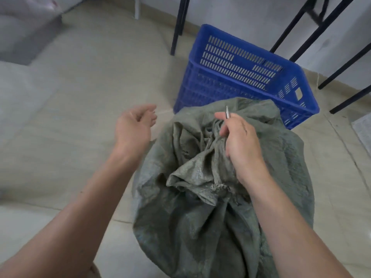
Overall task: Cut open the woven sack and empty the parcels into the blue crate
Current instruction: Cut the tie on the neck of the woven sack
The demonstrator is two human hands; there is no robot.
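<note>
A grey-green woven sack [200,217] stands full on the floor in front of me, its neck bunched and tied with a cord [218,186]. My right hand [241,141] rests on the gathered top and grips a thin metal blade [227,112] that points up above the fingers. My left hand [134,127] hovers just left of the sack, fingers loosely curled, holding nothing. Behind the sack stands the blue slotted crate [247,63]; I see no parcels in the part of it that shows. The sack's contents are hidden.
Black metal legs [178,27] of furniture stand behind and to the right of the crate, against a pale wall. Pale sacks or bundles [26,23] lie at the far left. The floor is beige tile.
</note>
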